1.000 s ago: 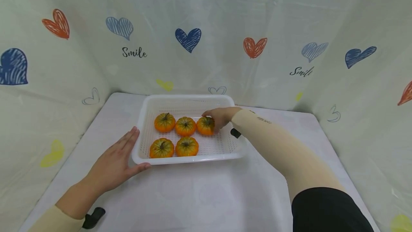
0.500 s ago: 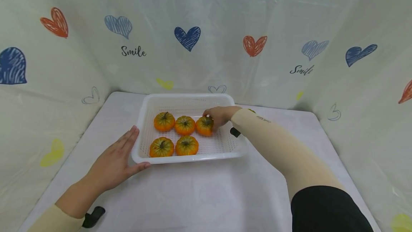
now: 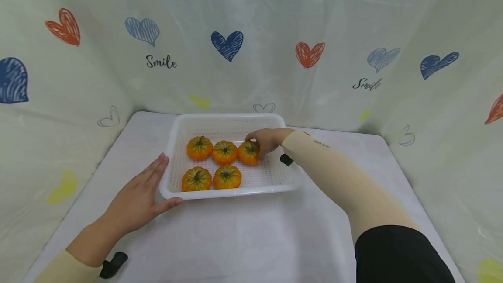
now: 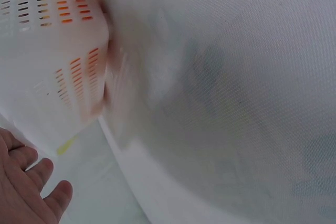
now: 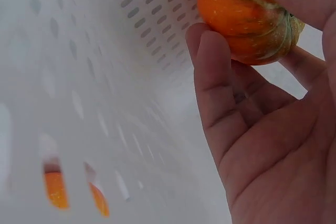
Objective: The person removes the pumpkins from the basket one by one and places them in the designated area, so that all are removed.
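Observation:
In the head view, small orange-and-green pumpkins sit in a white perforated plastic basket (image 3: pixel 259 192). Three form a back row: a left one (image 3: pixel 199 148), a middle one (image 3: pixel 224 153) and a right one (image 3: pixel 247 154). Two more stand in front, a left pumpkin (image 3: pixel 196 180) and a right pumpkin (image 3: pixel 227 177). My right hand (image 3: pixel 271 139) reaches over the basket's right side and grips the back row's right pumpkin; fingers and thumb surround this pumpkin (image 5: pixel 247 22) in the right wrist view. My left hand (image 3: pixel 135 198), fingers straight, touches the basket's near left corner.
The basket stands on a table with a white cloth (image 3: pixel 243 239). A pale curtain (image 3: pixel 271 8) printed with hearts and "Smile" hangs behind the table and along both sides. Black straps (image 3: pixel 114 265) are at the wrists.
The head view has drifted slightly, so everything sits a little higher and further left. Both hands and the pumpkins keep nearly the same places relative to the basket.

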A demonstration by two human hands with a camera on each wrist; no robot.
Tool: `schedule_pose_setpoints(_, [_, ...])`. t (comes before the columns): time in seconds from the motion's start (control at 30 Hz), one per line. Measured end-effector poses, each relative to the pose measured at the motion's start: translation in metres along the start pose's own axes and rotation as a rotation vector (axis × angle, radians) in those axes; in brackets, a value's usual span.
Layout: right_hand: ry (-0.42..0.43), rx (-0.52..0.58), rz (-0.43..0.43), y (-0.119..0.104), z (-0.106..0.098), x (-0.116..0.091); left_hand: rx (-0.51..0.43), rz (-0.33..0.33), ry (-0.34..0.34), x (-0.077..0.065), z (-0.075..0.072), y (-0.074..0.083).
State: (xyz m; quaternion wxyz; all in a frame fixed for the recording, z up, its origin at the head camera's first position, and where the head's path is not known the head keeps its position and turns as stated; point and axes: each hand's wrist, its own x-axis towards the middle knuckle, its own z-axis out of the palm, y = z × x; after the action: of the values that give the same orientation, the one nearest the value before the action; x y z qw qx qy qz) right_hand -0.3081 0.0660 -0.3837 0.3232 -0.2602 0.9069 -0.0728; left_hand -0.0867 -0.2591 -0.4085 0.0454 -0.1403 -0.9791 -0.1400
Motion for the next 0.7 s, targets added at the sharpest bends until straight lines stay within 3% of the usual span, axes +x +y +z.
schedule_pose_setpoints(0.33, [0.022, 0.008, -0.036, 0.001, -0.01, -0.007, 0.003, -0.006, -0.005, 0.001, -0.001, 0.001])
schedule_pose_setpoints(0.7, [0.1, 0.08, -0.102, 0.005, -0.048, -0.04, 0.011, -0.023, -0.017, 0.001, -0.002, 0.002])
